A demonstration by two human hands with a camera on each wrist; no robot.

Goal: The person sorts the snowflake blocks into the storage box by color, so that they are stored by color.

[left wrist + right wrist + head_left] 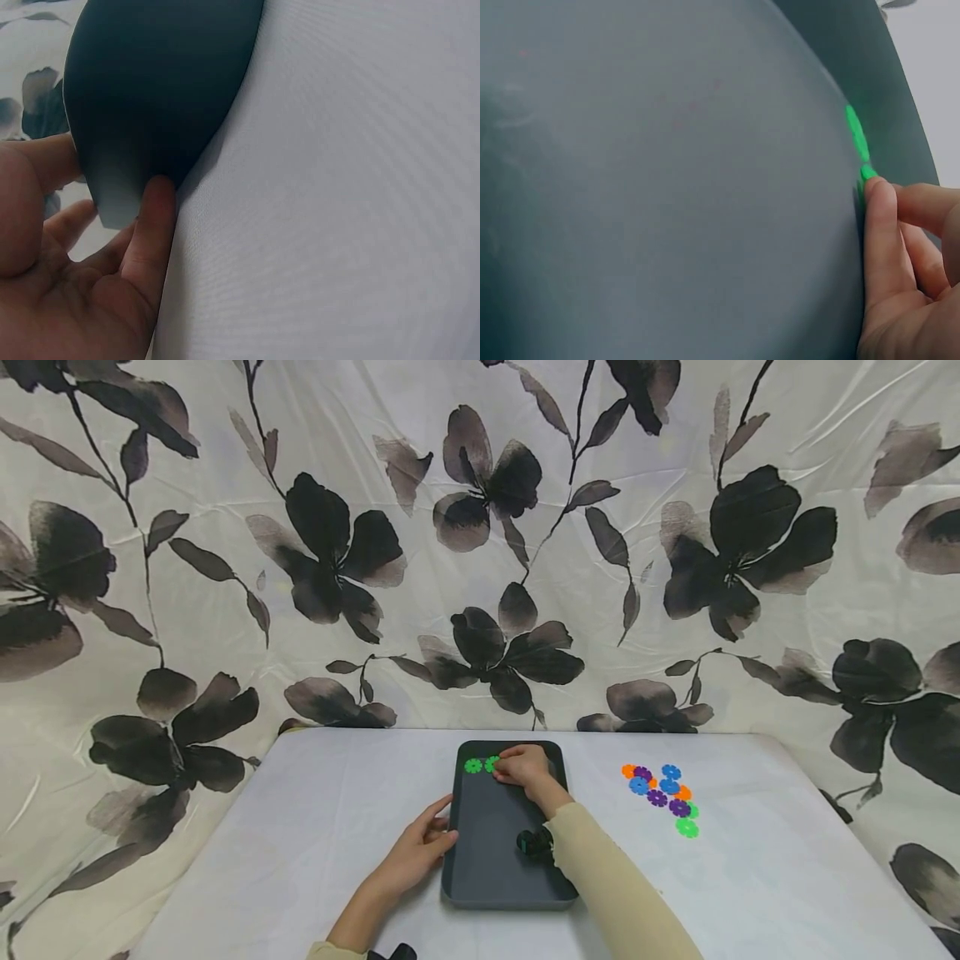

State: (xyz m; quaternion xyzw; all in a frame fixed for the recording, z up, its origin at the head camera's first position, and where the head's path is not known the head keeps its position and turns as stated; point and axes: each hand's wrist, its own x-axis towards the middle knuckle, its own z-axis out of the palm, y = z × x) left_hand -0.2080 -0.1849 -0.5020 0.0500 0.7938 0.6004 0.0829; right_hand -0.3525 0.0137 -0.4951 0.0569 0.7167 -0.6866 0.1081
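A dark grey rectangular tray (495, 860) lies on the white table. My left hand (420, 847) holds its left side, the thumb over the rim; in the left wrist view other fingers (154, 225) lie against the outer wall. My right hand (528, 770) reaches over the tray's far end and pinches a green flower-shaped disc (491, 764) at the tray floor, its fingertips covering part of the disc. Just left of it, a second green flower-shaped disc (472, 766) lies in the far left corner. The right wrist view shows both discs edge-on.
Right of the tray, a loose cluster of flower-shaped discs lies on the table (300, 827): orange (628, 771), blue (671, 772), purple (657, 798) and green (687, 828), some overlapping. Behind the table hangs a floral cloth (420, 710). A black wrist camera (534, 842) sits over the tray's right side.
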